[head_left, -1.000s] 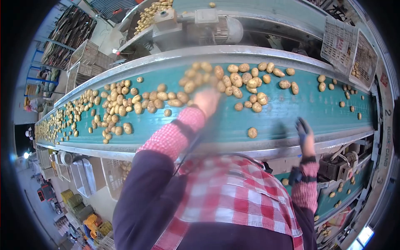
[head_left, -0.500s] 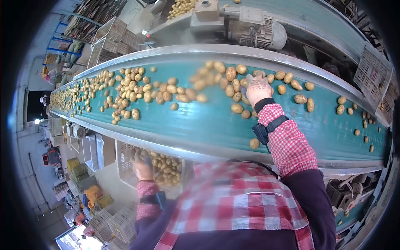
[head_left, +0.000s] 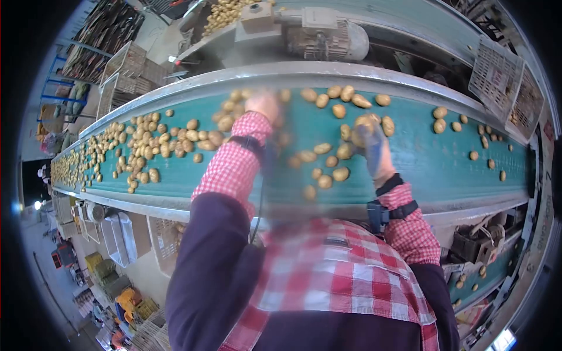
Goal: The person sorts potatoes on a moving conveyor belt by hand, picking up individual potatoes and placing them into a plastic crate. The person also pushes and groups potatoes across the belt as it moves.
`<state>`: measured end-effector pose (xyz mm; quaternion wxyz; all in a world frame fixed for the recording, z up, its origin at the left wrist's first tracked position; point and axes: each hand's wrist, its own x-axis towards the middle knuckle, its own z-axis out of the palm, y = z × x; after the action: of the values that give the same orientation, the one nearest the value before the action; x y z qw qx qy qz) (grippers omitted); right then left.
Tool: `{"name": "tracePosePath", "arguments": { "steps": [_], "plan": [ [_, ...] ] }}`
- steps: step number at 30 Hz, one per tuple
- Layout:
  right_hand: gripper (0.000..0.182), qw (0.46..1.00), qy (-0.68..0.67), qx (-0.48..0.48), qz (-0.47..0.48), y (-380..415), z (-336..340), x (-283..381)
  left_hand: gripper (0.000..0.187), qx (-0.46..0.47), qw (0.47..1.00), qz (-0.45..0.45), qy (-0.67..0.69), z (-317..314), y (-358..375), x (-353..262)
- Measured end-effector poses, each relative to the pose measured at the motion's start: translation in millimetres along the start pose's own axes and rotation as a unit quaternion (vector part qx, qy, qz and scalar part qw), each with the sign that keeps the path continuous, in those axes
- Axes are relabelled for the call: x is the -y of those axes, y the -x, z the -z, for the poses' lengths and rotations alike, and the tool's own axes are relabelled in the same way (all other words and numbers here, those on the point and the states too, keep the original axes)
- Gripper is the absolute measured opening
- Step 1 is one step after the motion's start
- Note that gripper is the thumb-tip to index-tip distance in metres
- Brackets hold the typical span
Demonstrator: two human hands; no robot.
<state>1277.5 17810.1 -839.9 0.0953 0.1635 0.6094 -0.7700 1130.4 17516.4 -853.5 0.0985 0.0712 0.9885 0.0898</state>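
Many potatoes (head_left: 146, 140) lie spread along the green conveyor belt (head_left: 234, 175). My left hand (head_left: 263, 107) reaches over the belt's far side among several potatoes; motion smears it, so its fingers cannot be read. My right hand (head_left: 376, 153), in a blue-grey glove, is above the belt with its fingers around a potato (head_left: 367, 123). Close to it are another potato (head_left: 387, 126) on the right and a loose group of potatoes (head_left: 341, 174) on the left.
A metal rail (head_left: 328, 69) borders the belt's far side, with a motor (head_left: 336, 41) behind it. Plastic crates (head_left: 497, 76) stand at the right. A crate (head_left: 164, 240) is below the near edge, partly hidden by my left arm.
My left hand has moved from the crate below the belt up to the potatoes. My right hand has drawn nearer and now holds a potato. The view has shifted right.
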Motion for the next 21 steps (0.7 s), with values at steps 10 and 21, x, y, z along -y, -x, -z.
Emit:
{"name": "tracePosePath", "arguments": {
  "steps": [10, 21],
  "plan": [
    [0.033, 0.867, -0.459, 0.144, -0.127, 41, 99, -2, 0.044, -0.116, 0.896, -0.213, 0.371, 4, 110, -176],
    [0.044, 0.815, -0.551, 0.069, -0.166, 97, 226, -56, 0.037, -0.042, 0.991, -0.065, 0.105, -73, 98, -194]
  ]
}}
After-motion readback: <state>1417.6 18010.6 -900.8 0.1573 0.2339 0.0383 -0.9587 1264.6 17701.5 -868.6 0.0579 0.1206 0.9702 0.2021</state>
